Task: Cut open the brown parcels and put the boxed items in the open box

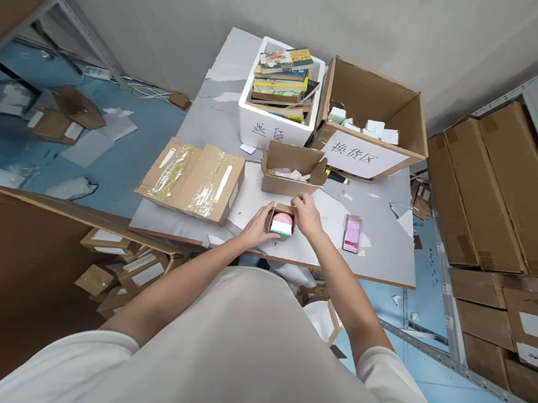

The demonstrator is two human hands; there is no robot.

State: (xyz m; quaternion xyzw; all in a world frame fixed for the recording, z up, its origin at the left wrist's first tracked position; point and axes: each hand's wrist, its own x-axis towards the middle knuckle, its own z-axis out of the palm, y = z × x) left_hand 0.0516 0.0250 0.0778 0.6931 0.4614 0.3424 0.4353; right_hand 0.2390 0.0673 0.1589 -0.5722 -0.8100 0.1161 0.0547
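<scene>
On the tabletop (385,252): a small box (280,236), open at the top

From left to right. A taped carton (191,182) lies at the left. Next, the left grip (256,227) is curled closed around the left side of the small box, its thumb across the front. The box is near the tabletop's front edge; within it shows a pink rounded item (282,218), with a white panel (280,227) before it. Just behind is an open brown carton (290,186). The right grip (307,216), fingers bent nearly together, meets the box's far right corner; whether it pinches the cardboard cannot be told. Farther right, well apart, lies a phone (352,234).

Sound handling, as judged here: the left grip should steady the walls without pressing them inward, while the right fingertips stay light on the cardboard and clear of the pink item, lest it be marked.
</scene>
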